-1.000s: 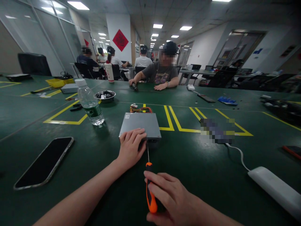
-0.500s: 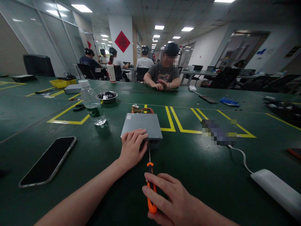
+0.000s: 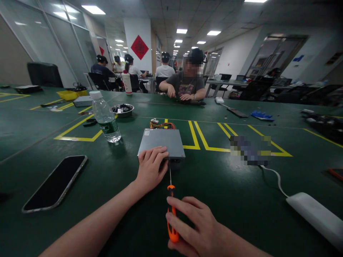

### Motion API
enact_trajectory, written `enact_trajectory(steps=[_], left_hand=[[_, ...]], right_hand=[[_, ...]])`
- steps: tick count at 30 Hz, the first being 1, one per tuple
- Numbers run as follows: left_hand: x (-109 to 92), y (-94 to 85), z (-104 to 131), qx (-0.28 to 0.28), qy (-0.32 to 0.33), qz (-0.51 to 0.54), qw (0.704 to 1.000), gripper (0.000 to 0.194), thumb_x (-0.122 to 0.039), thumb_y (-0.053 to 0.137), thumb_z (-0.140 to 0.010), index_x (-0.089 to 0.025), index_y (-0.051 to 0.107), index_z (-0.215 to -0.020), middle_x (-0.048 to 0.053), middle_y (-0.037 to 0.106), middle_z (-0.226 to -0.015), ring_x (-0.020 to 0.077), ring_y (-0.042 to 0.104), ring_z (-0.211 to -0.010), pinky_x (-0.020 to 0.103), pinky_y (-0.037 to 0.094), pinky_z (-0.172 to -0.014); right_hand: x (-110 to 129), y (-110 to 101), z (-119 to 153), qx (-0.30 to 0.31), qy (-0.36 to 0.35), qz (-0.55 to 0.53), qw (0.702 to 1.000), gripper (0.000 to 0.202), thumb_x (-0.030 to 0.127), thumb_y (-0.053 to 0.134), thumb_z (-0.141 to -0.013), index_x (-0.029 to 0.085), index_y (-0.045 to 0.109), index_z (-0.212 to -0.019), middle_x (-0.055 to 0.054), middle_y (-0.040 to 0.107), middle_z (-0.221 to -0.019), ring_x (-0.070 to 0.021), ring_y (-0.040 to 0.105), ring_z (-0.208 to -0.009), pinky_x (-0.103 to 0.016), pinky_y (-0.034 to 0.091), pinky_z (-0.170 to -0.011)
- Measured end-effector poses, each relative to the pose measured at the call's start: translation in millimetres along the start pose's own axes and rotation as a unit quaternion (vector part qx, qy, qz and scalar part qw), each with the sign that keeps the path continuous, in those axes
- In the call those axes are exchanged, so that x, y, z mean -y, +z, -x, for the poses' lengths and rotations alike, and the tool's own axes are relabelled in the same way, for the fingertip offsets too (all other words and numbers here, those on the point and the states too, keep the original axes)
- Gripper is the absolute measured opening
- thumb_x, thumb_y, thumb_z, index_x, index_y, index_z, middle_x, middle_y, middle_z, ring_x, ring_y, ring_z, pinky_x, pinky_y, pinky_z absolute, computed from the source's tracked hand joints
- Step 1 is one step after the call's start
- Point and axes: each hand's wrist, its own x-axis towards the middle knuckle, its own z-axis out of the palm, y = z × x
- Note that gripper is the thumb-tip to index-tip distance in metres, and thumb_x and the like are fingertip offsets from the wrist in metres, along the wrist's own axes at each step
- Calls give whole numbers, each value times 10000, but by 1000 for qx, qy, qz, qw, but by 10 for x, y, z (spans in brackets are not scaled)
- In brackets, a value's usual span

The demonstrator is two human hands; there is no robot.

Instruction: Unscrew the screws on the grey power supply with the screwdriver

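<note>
A grey metal computer power supply (image 3: 160,139) lies flat on the green table, with its bundle of coloured wires (image 3: 163,125) at the far side. My left hand (image 3: 151,166) grips its near left part, fingers over the top and thumb down by the front edge. In my right hand (image 3: 194,225) is a screwdriver (image 3: 173,214) with an orange and black handle, held between fingers and thumb. Its thin shaft points away from me to the front face of the power supply. The tip is hidden near my left thumb.
Left of the power supply stands a water bottle (image 3: 105,121), with a phone (image 3: 56,184) nearer me. A metal bowl (image 3: 122,110) of dark parts is behind the bottle. On the right are a white power bank (image 3: 313,214) and its cable. Across the table sits a person (image 3: 187,80).
My right fingers have shifted slightly to the right around the screwdriver handle. My left hand and the power supply stay put. Across the table, the person's arms have moved.
</note>
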Motion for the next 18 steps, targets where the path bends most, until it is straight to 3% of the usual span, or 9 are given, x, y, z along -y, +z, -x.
enact_trajectory(steps=[4,10,15,18], left_hand=[[-5,-8,-4,2,2,0,1000,192,-220,516,-833,-249,519,-1023,26,617,-1150,214,517,-1086,407,293,-868],[2,1,2,1,-1,3,1000,195,-218,525,-828,-242,525,-1022,23,617,-1151,210,521,-1081,403,288,-879],[4,-6,2,5,-3,6,1000,189,-226,510,-842,-239,527,-1030,25,613,-1158,209,511,-1098,398,291,-879],[1,-4,0,0,-1,5,1000,185,-229,516,-838,-238,530,-1022,22,616,-1151,208,516,-1091,395,292,-878]], right_hand=[[-7,19,36,-44,9,-5,999,253,329,419,-939,98,466,-1031,-200,642,-1030,-176,648,-895,-298,507,-780],[16,-20,-82,11,-3,9,1000,307,341,309,-975,146,528,-1068,-150,662,-1001,-169,632,-946,-287,527,-731],[18,-22,-48,-34,-2,26,999,217,293,397,-953,127,533,-920,-170,674,-958,-154,652,-886,-270,515,-771],[16,12,-28,-37,6,7,999,231,319,387,-955,119,502,-958,-163,674,-963,-159,644,-919,-278,514,-795]])
